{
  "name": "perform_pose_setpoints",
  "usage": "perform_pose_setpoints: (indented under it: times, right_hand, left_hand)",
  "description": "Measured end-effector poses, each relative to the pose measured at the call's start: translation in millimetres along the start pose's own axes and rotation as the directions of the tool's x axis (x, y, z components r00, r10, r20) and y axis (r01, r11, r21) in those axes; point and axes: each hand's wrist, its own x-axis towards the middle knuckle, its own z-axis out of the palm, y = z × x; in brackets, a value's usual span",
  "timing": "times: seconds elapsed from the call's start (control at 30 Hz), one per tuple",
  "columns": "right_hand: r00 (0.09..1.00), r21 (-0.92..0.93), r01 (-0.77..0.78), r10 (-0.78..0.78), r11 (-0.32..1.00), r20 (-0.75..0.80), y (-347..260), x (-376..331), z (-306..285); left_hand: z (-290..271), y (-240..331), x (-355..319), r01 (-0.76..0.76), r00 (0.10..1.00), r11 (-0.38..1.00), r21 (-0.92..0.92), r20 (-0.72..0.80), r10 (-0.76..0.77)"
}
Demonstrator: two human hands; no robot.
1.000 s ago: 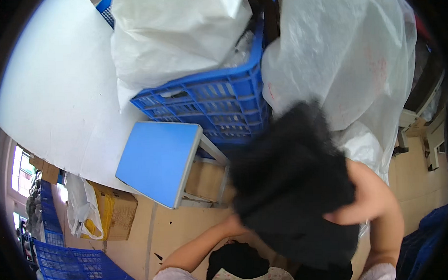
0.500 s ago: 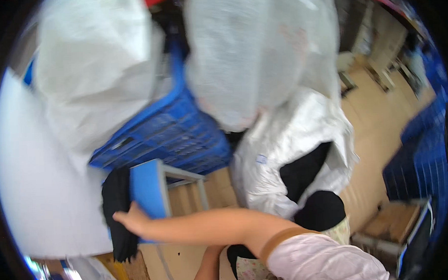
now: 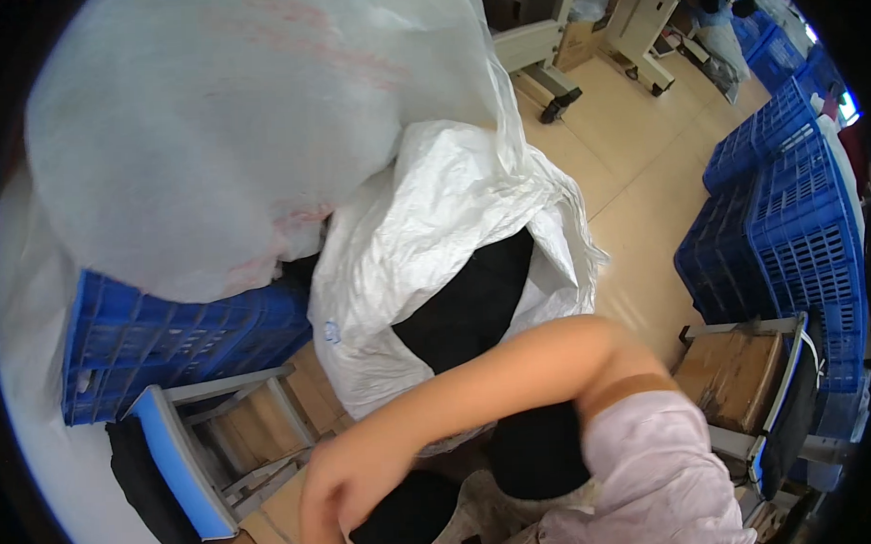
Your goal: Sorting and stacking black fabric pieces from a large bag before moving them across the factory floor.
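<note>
My right forearm (image 3: pixel 496 371) reaches leftward across my lap. My right hand (image 3: pixel 361 471) is bent down at the lower middle, where it overlaps skin that looks like my left arm (image 3: pixel 318 530). Fingers of either hand cannot be made out, nor can anything held. Left of them, a black cloth bundle (image 3: pixel 145 484) lies along the far-left side of a blue-topped stool (image 3: pixel 180 463), apart from my hands. Just beyond my forearm stands an open white woven sack (image 3: pixel 387 264) with black fabric (image 3: pixel 470 304) inside.
A large translucent plastic bag (image 3: pixel 210 136) bulges at the upper left above a blue crate (image 3: pixel 179 343). Blue crates (image 3: pixel 804 245) are stacked at the right, behind a cardboard box (image 3: pixel 732 382) on a metal frame. A wheeled table leg (image 3: pixel 549 86) stands on the tiled floor.
My right hand has left the black cloth bundle and drawn back toward my lap. The cloth stays at the stool. My view has swung to the right.
</note>
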Motion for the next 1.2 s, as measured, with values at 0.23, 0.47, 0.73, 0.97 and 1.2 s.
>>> perform_pose_setpoints:
  times: [0.23, 0.47, 0.73, 0.97, 1.2]
  right_hand:
    - [0.06, 0.773, -0.17, 0.79, 0.611, -0.611, 113.3, -280.8, -7.4]
    - [-0.23, 0.541, 0.601, 0.775, 0.589, -0.588, 186.3, -293.9, -16.4]
    - [-0.189, 0.561, 0.409, 0.669, 0.72, -0.719, 189.9, -290.7, -30.7]
    - [-0.232, 0.424, 0.216, 0.468, 0.88, -0.853, 216.7, -256.1, -41.7]
    - [-0.511, 0.205, 0.189, 0.275, 0.96, -0.814, 210.3, -217.3, -61.2]
  left_hand:
    - [38.1, 123.9, 139.5, -0.134, 0.954, 0.991, -0.009, 0.268, 0.132]
    - [94.0, 83.7, 241.1, -0.03, 0.998, 0.704, 0.709, 0.065, -0.022]
    - [74.9, 64.7, 248.6, -0.035, 0.999, 0.903, 0.428, 0.036, 0.022]
    - [74.0, 56.8, 245.9, 0.048, 0.999, 0.962, 0.268, -0.019, -0.044]
    - [67.6, 64.6, 268.2, -0.153, 0.975, 0.94, 0.305, -0.109, 0.194]
